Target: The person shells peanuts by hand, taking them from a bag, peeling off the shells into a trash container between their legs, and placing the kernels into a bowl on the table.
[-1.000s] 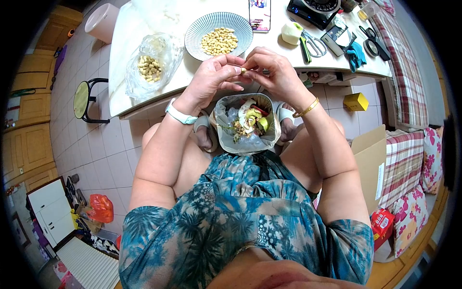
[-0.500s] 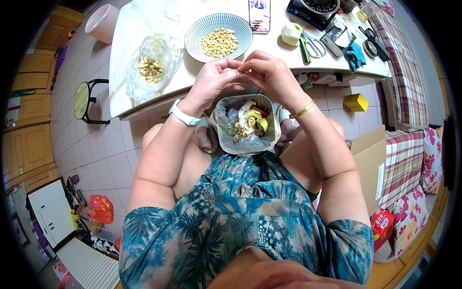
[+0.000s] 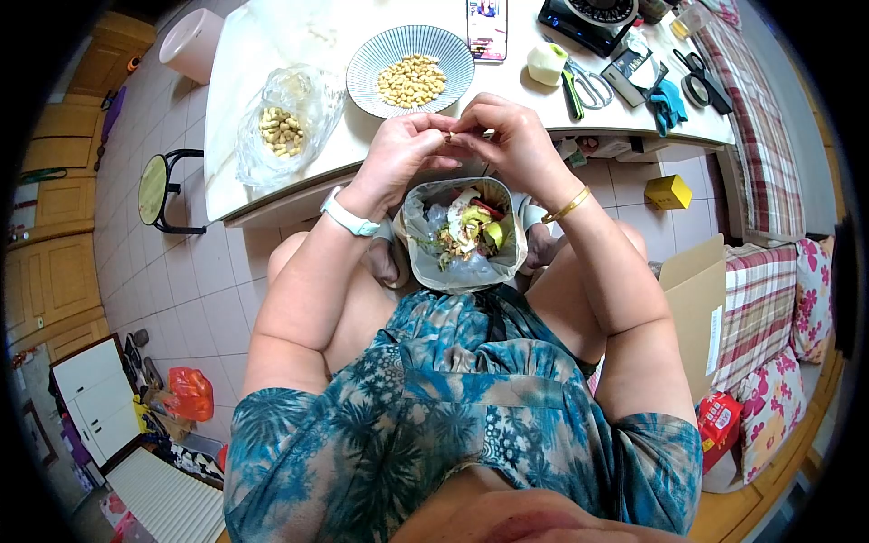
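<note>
Above the near edge of the table, my left hand (image 3: 413, 147) and my right hand (image 3: 500, 129) meet, fingertips pinched together. Between them shows a small brownish nut (image 3: 448, 138), mostly covered by the fingers. Just beyond my hands stands a blue-striped bowl (image 3: 364, 72) holding many pale yellow nuts (image 3: 412, 81). To the left lies a crumpled clear plastic bag (image 3: 312, 95) with more beige nuts (image 3: 281, 132) in it. Directly below my hands, between my legs, is a lined waste bin (image 3: 418, 258) with peels and scraps inside.
On the table's right are a phone (image 3: 488, 32), a partly peeled pale fruit (image 3: 547, 64), scissors (image 3: 593, 86), a green-handled peeler or knife (image 3: 573, 95), a black appliance (image 3: 588, 27) and a teal cloth (image 3: 668, 107). A stool (image 3: 155, 189) stands left; a cardboard box (image 3: 692, 308) stands right.
My hands stay in nearly the same place. The fingers have shifted slightly, and the small nut between the fingertips shows more now.
</note>
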The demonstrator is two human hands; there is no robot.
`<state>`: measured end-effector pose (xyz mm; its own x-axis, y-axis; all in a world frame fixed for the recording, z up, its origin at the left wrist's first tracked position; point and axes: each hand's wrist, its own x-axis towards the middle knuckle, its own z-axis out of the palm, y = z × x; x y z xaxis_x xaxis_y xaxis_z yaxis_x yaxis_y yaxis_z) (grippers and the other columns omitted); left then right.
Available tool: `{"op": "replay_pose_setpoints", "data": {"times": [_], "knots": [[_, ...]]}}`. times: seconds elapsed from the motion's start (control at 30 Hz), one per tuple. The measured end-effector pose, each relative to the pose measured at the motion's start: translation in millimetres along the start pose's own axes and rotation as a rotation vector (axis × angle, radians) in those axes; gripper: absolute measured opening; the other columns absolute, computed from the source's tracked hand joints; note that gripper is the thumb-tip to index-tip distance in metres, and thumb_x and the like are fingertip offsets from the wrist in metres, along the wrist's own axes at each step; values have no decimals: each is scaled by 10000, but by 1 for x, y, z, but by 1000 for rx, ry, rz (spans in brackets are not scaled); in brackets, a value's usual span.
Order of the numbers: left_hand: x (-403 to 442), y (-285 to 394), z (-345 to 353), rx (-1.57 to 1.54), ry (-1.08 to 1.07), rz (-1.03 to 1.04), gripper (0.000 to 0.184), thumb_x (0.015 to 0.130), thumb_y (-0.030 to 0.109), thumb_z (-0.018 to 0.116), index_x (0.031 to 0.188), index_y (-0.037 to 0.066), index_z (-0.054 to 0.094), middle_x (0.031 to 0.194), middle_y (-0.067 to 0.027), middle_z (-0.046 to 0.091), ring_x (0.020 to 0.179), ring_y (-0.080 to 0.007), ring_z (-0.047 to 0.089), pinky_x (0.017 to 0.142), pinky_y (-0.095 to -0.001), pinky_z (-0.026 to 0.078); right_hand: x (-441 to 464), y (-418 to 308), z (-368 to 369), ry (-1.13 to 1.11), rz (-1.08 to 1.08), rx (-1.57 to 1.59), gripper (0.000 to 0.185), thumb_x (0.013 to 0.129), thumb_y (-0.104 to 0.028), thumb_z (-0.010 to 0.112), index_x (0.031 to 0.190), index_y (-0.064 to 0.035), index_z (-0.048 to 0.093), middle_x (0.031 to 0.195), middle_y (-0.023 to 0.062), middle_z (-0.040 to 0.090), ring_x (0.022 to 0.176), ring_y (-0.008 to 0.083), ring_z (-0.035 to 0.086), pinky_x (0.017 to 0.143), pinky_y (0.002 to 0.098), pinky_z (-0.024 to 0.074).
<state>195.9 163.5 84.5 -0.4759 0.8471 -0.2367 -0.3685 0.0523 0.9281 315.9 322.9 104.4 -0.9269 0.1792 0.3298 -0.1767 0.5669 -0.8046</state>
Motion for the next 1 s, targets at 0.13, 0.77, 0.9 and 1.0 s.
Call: {"op": "replay_pose_setpoints", "data": {"times": [0.13,0.77,0.9,1.0], "knots": [[0,1,8,1,36,-40,275,1012,82,517,1239,-50,597,1098,-121,706,939,-170,716,785,-253,615,-1,0,4,42,-89,-167,134,824,-32,736,943,-5,679,906,118,644,827,305,680,731,367,569],[22,-20,13,-644,170,-21,276,1064,130,392,1216,-19,568,1100,-112,635,936,-172,650,790,-306,575,1,-6,23,239,-402,-330,196,808,-62,749,991,-52,680,899,80,692,814,267,685,718,360,566],[25,-17,6,-650,282,-2,252,1068,133,412,1213,1,571,981,-52,599,766,-120,557,625,-253,482,-3,-8,19,151,-211,-258,185,810,-91,735,975,-61,655,870,98,674,841,312,693,720,403,562],[25,-21,-6,-633,256,12,230,1074,140,417,1180,10,574,902,-21,553,699,-90,470,567,-231,396,-6,-2,17,7,-195,-277,185,823,-77,718,994,-59,649,893,117,680,813,324,690,702,418,564]]}}
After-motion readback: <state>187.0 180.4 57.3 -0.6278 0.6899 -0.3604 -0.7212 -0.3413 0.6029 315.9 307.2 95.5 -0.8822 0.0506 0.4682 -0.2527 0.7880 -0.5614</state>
